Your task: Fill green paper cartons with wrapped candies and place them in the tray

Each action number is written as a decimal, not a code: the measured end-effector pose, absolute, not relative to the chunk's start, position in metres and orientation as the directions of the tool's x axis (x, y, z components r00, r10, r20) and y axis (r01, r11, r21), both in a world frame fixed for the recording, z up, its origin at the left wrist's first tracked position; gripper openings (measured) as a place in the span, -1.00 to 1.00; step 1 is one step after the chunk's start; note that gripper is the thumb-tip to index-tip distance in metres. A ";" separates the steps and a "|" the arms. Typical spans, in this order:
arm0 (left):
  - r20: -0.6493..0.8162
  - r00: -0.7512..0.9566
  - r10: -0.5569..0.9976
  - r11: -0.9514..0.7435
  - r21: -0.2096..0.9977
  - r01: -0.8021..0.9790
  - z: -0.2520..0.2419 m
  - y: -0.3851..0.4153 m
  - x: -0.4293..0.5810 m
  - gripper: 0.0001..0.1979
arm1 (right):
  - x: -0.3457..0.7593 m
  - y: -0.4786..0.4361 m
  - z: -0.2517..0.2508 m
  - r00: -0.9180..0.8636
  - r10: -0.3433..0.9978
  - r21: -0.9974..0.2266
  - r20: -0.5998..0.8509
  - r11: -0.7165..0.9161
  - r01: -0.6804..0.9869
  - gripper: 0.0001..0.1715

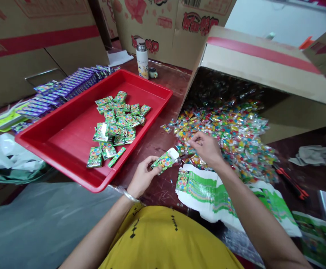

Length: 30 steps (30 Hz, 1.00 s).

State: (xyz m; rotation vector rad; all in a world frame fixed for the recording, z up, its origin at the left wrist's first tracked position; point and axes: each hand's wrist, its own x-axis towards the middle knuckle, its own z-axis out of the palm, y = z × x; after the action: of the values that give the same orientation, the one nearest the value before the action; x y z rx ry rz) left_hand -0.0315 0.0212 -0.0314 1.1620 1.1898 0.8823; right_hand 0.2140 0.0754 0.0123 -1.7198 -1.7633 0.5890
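My left hand (142, 176) holds a small green printed candy box (164, 161), its white end flap standing open toward the right. My right hand (207, 148) hovers at the near edge of a heap of clear candy packets (236, 130) filled with colourful sweets. Its fingers are pinched together, and whatever they may hold is too small to make out. Below that hand lies a fanned row of flat green-and-white boxes (205, 186). To the left, a red tray (67, 130) carries several closed green candy boxes (116, 129).
The packets spill from a large cardboard carton (264, 48) lying on its side. Purple boxes (70, 84) line the tray's far left side. A thermos flask (142, 61) and its cup (153, 72) stand behind the tray. Red-handled scissors (292, 183) and a grey cloth (316, 155) lie right.
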 end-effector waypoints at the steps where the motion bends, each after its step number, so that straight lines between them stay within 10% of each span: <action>1: -0.202 0.216 0.955 0.188 0.978 0.085 -0.032 0.021 -0.028 -0.78 | 0.212 0.070 0.021 0.088 0.989 -0.787 0.120 0.041 0.615 -0.77; 7: -0.175 0.363 0.915 0.193 0.981 -0.014 -0.022 0.017 0.000 -0.82 | 0.180 0.041 0.051 0.192 0.967 -0.955 0.169 0.113 0.273 -0.75; 16: -0.077 0.295 0.952 0.140 0.970 -0.198 -0.010 0.011 0.011 -0.73 | 0.185 0.034 0.052 -0.082 0.934 -0.619 0.348 0.295 0.728 -0.90; 22: 0.000 0.326 0.945 0.061 0.983 -0.175 0.003 0.005 0.015 -0.41 | 0.193 0.019 0.042 -0.162 0.979 -0.869 0.123 0.185 0.459 -0.75; 30: 0.005 0.423 0.906 0.100 0.969 -0.227 0.001 0.005 0.017 -0.59 | 0.180 0.000 0.019 0.046 0.960 -0.888 0.278 0.238 0.393 -0.83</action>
State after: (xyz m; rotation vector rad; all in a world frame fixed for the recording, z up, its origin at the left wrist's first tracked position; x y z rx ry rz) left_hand 0.0168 0.0052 0.0015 1.1702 0.7402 0.9613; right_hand 0.1798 -0.0003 0.0189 -1.3225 -1.5237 0.7214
